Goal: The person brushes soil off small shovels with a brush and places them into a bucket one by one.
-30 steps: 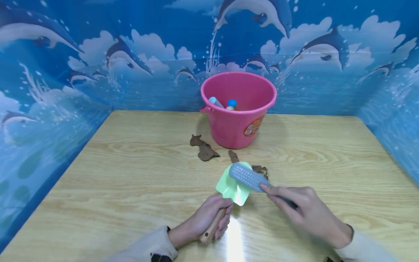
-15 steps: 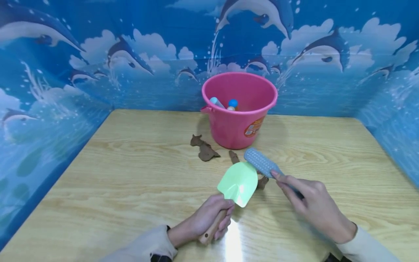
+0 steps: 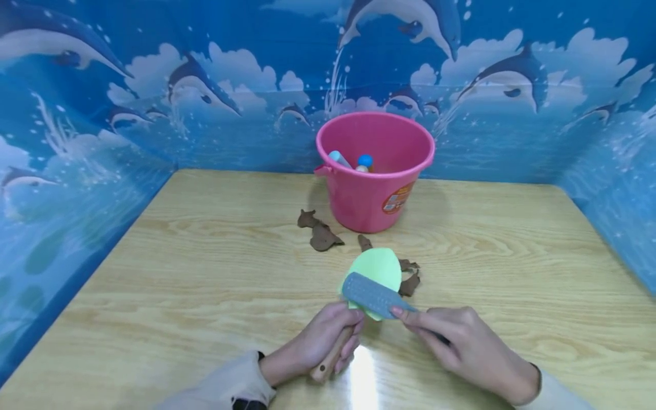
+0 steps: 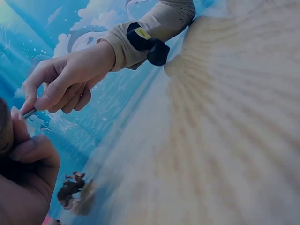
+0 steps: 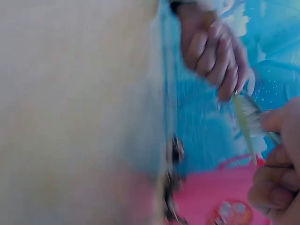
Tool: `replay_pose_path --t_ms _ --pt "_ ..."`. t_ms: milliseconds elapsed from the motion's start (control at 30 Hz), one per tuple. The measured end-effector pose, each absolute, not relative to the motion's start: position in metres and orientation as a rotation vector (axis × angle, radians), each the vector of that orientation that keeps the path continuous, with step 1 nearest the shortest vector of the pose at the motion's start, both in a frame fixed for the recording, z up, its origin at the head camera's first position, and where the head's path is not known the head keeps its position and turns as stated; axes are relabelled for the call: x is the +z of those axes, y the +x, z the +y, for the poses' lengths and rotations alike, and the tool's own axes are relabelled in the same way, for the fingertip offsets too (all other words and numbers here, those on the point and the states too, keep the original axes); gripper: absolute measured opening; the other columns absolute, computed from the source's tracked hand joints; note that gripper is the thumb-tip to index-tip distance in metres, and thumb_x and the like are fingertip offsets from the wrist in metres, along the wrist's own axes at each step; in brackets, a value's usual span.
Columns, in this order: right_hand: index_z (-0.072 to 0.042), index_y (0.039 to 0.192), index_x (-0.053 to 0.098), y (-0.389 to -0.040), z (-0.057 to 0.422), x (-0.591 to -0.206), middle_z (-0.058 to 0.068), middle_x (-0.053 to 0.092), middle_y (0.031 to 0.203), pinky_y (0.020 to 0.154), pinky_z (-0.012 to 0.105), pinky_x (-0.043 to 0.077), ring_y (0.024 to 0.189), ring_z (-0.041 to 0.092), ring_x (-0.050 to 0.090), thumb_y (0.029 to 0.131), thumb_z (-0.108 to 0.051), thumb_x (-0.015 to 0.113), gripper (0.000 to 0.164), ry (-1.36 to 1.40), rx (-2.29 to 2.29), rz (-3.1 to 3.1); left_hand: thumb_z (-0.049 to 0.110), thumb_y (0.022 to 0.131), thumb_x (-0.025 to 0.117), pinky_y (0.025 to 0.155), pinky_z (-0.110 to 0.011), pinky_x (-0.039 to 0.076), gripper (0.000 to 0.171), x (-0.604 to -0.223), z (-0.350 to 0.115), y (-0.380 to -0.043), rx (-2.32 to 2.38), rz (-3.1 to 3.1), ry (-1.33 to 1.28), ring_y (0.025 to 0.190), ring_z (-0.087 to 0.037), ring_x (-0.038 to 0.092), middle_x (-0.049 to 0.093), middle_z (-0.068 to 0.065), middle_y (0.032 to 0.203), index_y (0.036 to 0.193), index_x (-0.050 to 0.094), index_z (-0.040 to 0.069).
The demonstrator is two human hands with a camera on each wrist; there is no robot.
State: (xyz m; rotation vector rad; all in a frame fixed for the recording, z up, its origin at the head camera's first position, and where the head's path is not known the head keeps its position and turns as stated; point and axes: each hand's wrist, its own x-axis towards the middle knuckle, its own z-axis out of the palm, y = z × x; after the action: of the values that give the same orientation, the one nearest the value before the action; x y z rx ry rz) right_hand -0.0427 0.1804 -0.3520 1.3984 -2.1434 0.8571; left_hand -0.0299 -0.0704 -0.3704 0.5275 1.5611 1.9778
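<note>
My left hand (image 3: 328,339) grips the wooden handle (image 3: 330,359) of a light green toy shovel (image 3: 376,265), its blade raised above the table. With my right hand (image 3: 461,347) I pinch a blue-grey brush (image 3: 371,293), which lies across the lower part of the blade. Whitish bristles show between brush and blade in the right wrist view, where my left hand (image 5: 215,56) also appears. Right of the blade lie ragged brown scraps (image 3: 409,285), and a small brown strip (image 3: 364,242) pokes out behind it. Larger brown pieces (image 3: 324,236) lie farther left. The blade's handle end is partly hidden.
A pink bucket (image 3: 366,202) with a blue ball and other small things inside stands at the back of the wooden table (image 3: 220,256). Blue dolphin-print sheeting (image 3: 246,85) closes off the back and sides.
The brush swings off the blade to the upper right, then comes back down and left over its lower part. The blade's tilt shifts slightly; the left hand stays nearly in place.
</note>
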Motion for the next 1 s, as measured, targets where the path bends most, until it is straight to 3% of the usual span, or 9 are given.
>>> replay_pose_path --t_ms 167,233,367,400,500,667,833,1000 --pt "-0.005 0.105 0.072 -0.055 0.195 -0.343 0.003 0.073 0.1 0.07 0.014 0.055 0.083 0.006 0.068 0.103 -0.029 0.044 0.037 1.184 0.743 -2.165 0.02 0.1 0.035 0.037 -0.017 0.041 0.025 -0.368 -0.073 -0.03 2.005 1.566 0.546 0.038 -0.003 0.043 0.045 0.008 0.053 0.083 0.042 0.003" --pt "-0.005 0.102 0.072 -0.06 0.201 -0.342 0.004 0.071 0.106 0.074 0.016 0.055 0.089 0.012 0.069 0.103 -0.031 0.043 0.039 1.124 0.722 -2.197 0.02 0.1 0.035 0.036 -0.017 0.04 0.024 -0.369 -0.072 -0.03 2.017 1.532 0.519 0.037 -0.003 0.043 0.045 0.009 0.053 0.083 0.042 0.004" --pt "-0.007 0.106 0.071 -0.066 0.211 -0.341 0.002 0.07 0.109 0.072 0.014 0.054 0.084 0.009 0.069 0.1 -0.023 0.052 0.026 1.052 0.727 -2.227 0.02 0.1 0.036 0.036 -0.017 0.039 0.023 -0.373 -0.07 -0.029 2.035 1.493 0.466 0.037 -0.003 0.043 0.044 0.009 0.052 0.081 0.042 0.007" --pt "-0.007 0.107 0.071 -0.066 0.212 -0.34 0.003 0.071 0.107 0.067 0.011 0.053 0.077 0.004 0.068 0.1 -0.024 0.053 0.026 1.044 0.75 -2.224 0.02 0.1 0.036 0.035 -0.017 0.039 0.024 -0.374 -0.069 -0.029 2.037 1.492 0.453 0.037 -0.003 0.043 0.044 0.009 0.052 0.081 0.042 0.008" --pt "-0.005 0.105 0.072 -0.064 0.209 -0.342 0.005 0.071 0.105 0.067 0.01 0.053 0.077 0.001 0.067 0.098 -0.023 0.056 0.025 1.088 0.86 -2.172 0.022 0.1 0.036 0.035 -0.017 0.039 0.025 -0.376 -0.069 -0.03 2.03 1.508 0.415 0.036 -0.003 0.043 0.045 0.009 0.051 0.08 0.043 0.008" --pt "-0.006 0.102 0.072 -0.053 0.193 -0.347 0.006 0.071 0.106 0.078 0.016 0.054 0.095 0.009 0.068 0.099 -0.024 0.053 0.026 1.297 0.949 -2.117 0.02 0.099 0.038 0.035 -0.017 0.038 0.025 -0.377 -0.068 -0.031 2.014 1.514 0.398 0.036 -0.004 0.043 0.044 0.008 0.052 0.078 0.043 0.007" --pt "-0.01 0.104 0.071 -0.045 0.186 -0.351 0.002 0.072 0.106 0.076 0.015 0.054 0.092 0.008 0.068 0.098 -0.019 0.055 0.019 1.406 0.945 -2.192 0.017 0.097 0.037 0.034 -0.016 0.037 0.025 -0.376 -0.067 -0.032 1.999 1.516 0.384 0.036 -0.003 0.042 0.043 0.008 0.05 0.074 0.043 0.007" --pt "-0.01 0.107 0.071 -0.047 0.187 -0.35 0.0 0.071 0.107 0.076 0.015 0.054 0.092 0.008 0.068 0.099 -0.02 0.053 0.022 1.399 0.906 -2.257 0.017 0.097 0.038 0.035 -0.016 0.037 0.024 -0.375 -0.068 -0.031 1.984 1.511 0.427 0.036 -0.003 0.042 0.043 0.009 0.051 0.075 0.043 0.007"
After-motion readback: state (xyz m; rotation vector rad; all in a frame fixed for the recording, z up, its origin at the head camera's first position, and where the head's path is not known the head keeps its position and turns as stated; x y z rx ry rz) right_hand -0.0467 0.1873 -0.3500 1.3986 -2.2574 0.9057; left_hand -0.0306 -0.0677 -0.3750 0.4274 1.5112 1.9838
